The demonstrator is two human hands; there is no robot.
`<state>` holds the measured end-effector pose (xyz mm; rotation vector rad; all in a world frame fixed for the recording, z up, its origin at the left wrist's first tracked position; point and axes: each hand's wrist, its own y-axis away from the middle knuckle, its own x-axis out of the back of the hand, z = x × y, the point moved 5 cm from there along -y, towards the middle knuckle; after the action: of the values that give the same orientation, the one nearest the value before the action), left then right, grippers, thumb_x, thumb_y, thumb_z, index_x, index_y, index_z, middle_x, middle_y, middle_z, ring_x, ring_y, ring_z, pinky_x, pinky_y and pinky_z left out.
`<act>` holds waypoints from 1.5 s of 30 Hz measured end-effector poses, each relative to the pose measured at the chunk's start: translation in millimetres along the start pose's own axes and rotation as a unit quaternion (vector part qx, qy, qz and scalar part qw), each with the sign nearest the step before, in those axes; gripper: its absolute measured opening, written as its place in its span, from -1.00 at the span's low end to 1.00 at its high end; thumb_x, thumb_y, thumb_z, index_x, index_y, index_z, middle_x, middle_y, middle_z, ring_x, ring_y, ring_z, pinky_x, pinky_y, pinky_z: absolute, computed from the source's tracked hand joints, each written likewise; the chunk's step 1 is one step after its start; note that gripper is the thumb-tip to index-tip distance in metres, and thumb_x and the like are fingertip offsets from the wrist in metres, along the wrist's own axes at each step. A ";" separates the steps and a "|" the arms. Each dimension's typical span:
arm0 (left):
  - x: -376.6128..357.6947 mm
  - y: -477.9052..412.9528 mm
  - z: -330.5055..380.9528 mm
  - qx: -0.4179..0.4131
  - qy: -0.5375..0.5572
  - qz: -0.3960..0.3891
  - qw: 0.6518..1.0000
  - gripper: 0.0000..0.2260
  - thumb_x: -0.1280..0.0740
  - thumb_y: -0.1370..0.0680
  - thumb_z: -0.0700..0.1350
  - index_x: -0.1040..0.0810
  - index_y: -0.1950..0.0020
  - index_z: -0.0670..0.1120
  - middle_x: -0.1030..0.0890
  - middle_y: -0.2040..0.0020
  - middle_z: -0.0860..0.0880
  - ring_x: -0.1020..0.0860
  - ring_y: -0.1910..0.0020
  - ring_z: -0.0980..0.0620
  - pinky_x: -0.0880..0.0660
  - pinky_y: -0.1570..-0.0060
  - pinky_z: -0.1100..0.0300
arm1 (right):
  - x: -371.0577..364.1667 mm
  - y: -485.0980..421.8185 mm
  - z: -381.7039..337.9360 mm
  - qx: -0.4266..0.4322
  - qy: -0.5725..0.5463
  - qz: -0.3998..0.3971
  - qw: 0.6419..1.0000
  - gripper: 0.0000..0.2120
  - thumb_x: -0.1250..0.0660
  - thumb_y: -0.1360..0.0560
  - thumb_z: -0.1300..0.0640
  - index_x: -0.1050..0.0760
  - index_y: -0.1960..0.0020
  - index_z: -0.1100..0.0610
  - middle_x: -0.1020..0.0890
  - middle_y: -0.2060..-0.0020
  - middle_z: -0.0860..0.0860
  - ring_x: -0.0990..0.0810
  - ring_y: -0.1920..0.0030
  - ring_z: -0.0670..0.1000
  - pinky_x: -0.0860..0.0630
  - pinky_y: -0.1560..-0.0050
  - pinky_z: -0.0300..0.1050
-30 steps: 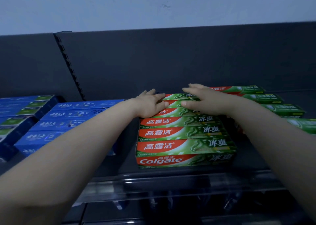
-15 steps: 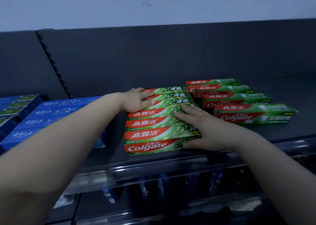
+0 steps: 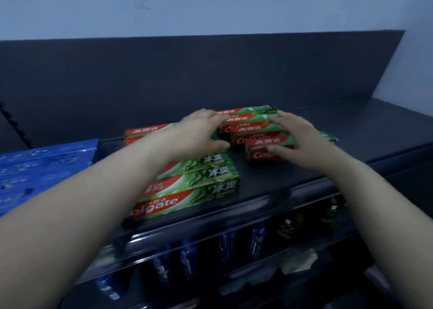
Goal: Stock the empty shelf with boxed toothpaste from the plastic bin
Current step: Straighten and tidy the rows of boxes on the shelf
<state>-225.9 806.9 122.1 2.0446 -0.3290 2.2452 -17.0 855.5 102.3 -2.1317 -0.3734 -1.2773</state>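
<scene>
On the dark shelf (image 3: pixel 365 130) lie two groups of red-and-green boxed toothpaste. The left stack (image 3: pixel 199 184) sits near the front edge, its boxes flat and side by side. The right group (image 3: pixel 255 125) is looser, its boxes staggered toward the back. My left hand (image 3: pixel 201 132) reaches over the left stack, fingers stretched to the left end of the right group. My right hand (image 3: pixel 297 137) lies spread over the right group's front boxes, thumb against the face of the nearest one. The plastic bin is out of view.
Blue toothpaste boxes (image 3: pixel 44 168) fill the shelf section to the left. A clear plastic strip (image 3: pixel 210 233) runs along the shelf's front edge. Below it, blue items (image 3: pixel 187 259) hang on a lower level. The shelf's right part is bare.
Both hands left the left stack and moved right onto the looser right group. The view swung to the right as well.
</scene>
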 end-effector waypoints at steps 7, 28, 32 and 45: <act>-17.8 -42.1 63.7 -0.008 -0.028 0.004 1.000 -0.52 -0.36 -0.48 0.18 -0.46 -0.27 -0.10 -0.53 -0.24 -0.09 -0.49 -0.19 -0.09 -0.45 -0.14 0.07 | 13.8 17.9 102.3 -0.167 -0.002 -0.083 0.983 -0.12 -0.44 -0.36 -0.18 -0.12 -0.52 0.08 -0.19 -0.50 0.12 -0.12 -0.51 0.05 -0.11 -0.43 -0.13; -18.6 -77.5 56.9 0.160 -0.084 -0.004 0.983 -0.62 -0.26 -0.57 0.07 -0.48 -0.31 -0.10 -0.51 -0.24 -0.15 -0.47 -0.21 -0.15 -0.41 -0.21 0.02 | 29.3 -49.8 120.2 -0.007 -0.056 -0.062 0.996 -0.64 -0.37 -0.50 0.05 -0.50 -0.28 0.07 -0.43 -0.07 0.01 -0.48 -0.18 0.05 -0.34 -0.20 -0.16; -31.6 -86.3 52.7 0.181 -0.096 -0.029 0.978 -0.67 -0.27 -0.57 0.04 -0.50 -0.25 -0.12 -0.49 -0.23 -0.15 -0.45 -0.21 -0.13 -0.39 -0.23 0.05 | 9.5 -66.1 130.0 -0.019 -0.017 -0.104 0.994 -0.68 -0.36 -0.51 0.07 -0.53 -0.25 0.07 -0.47 -0.18 0.03 -0.43 -0.25 0.04 -0.26 -0.17 -0.24; -26.9 -64.1 60.0 0.144 0.009 -0.093 0.985 -0.57 -0.22 -0.55 0.20 -0.43 -0.34 0.03 -0.51 -0.26 0.01 -0.48 -0.17 0.00 -0.42 -0.16 0.12 | 14.8 -45.9 137.4 -0.020 -0.116 -0.113 0.987 -0.65 -0.38 -0.46 -0.08 -0.54 -0.23 -0.03 -0.50 -0.15 -0.03 -0.48 -0.21 -0.01 -0.39 -0.27 -0.07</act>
<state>-151.5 858.5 106.8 2.0792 0.1956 2.3039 61.2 977.0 84.8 -2.3330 -0.7117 -1.1654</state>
